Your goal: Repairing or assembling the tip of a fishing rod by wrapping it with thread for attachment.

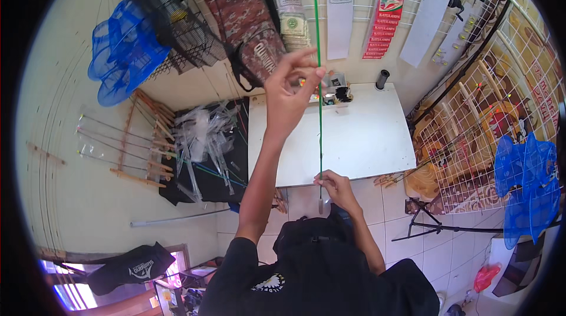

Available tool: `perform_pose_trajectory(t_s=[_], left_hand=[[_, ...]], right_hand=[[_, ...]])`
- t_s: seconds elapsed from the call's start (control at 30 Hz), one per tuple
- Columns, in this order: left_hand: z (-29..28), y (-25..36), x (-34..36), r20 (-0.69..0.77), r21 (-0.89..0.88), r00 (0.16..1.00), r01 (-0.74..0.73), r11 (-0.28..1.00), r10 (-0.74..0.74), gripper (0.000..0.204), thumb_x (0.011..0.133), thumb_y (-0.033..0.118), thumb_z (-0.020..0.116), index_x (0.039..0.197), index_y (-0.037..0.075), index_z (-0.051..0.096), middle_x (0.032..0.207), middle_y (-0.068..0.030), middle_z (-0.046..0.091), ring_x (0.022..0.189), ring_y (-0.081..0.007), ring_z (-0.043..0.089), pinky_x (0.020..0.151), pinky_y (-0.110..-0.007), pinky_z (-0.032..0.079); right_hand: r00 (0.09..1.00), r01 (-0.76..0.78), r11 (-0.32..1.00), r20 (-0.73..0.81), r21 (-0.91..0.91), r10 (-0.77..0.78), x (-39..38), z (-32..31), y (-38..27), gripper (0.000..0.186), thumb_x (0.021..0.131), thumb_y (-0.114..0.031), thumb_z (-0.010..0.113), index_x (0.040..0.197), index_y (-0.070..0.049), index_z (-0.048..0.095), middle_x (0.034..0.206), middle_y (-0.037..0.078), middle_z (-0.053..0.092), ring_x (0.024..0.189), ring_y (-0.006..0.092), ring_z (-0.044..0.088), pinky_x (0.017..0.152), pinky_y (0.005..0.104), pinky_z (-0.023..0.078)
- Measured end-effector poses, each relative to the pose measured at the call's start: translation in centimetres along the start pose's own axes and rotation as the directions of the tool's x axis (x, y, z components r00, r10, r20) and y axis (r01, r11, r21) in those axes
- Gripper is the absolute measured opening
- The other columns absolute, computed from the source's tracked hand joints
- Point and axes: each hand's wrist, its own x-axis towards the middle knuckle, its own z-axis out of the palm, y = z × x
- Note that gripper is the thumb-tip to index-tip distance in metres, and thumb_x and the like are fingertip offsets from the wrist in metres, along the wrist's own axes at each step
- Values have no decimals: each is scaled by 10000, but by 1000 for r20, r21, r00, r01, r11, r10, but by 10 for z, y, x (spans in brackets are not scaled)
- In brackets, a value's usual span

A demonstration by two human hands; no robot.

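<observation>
A thin green fishing rod (320,121) runs upright through the middle of the view, its lower part black with a grey butt end. High up, my left hand (289,93) is raised beside it, thumb and fingers bent together at the rod; whether a fine line is also between them I cannot make out. Below, close to the table's near edge, the fingers of my right hand (337,189) pinch the rod's dark lower part, a little above the butt. A white table (365,139) lies under the rod.
A clear box (337,95) of small parts and a black cylinder (382,78) stand at the table's back. Left are a black surface (171,189) with plastic sleeves (203,133) and a blue net (127,45). A wire rack (466,133) with another blue net (527,180) is right.
</observation>
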Motion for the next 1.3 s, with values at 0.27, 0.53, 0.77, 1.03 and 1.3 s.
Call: perform_pose_trajectory(t_s=[0.27,0.53,0.77,1.03,1.3], left_hand=[[20,-57,8,160,131,984,59,990,-80,555,849,71,711,1354,43,481,1209,-115,578,1010,-154,622,883,-299,522],[35,-132,-18,86,309,954,247,919,-286,526,885,16,645,1360,9,418,1231,-155,584,1052,-211,640,886,-319,536],[49,-171,-19,-29,313,949,307,899,-314,446,899,58,628,1313,-16,481,1143,-168,645,962,-210,680,847,-329,552],[57,-194,-12,-97,289,933,359,887,-346,310,916,69,607,1204,-35,562,1038,-135,692,916,-190,695,792,-314,569],[56,-202,1,-59,322,941,334,886,-333,322,919,54,607,1225,-23,541,1046,-135,690,905,-184,697,762,-292,572]], right_hand=[[972,194,971,-109,-139,-209,52,-55,-56,223,937,-23,544,1143,-2,624,909,147,711,894,206,708,793,308,545],[958,248,961,-114,-123,-262,111,-94,-42,274,924,-5,548,1188,-8,620,918,154,708,844,199,702,764,317,548],[951,268,960,-135,-85,-277,144,-111,-15,269,910,24,551,1173,30,610,962,168,701,867,223,710,787,318,553],[966,228,970,-104,-83,-236,163,-129,-2,284,910,-5,570,1190,39,583,973,166,701,887,225,711,783,326,555],[988,138,976,-44,-166,-147,168,-147,0,274,913,-57,597,1179,6,594,956,125,705,890,203,695,793,329,550]])
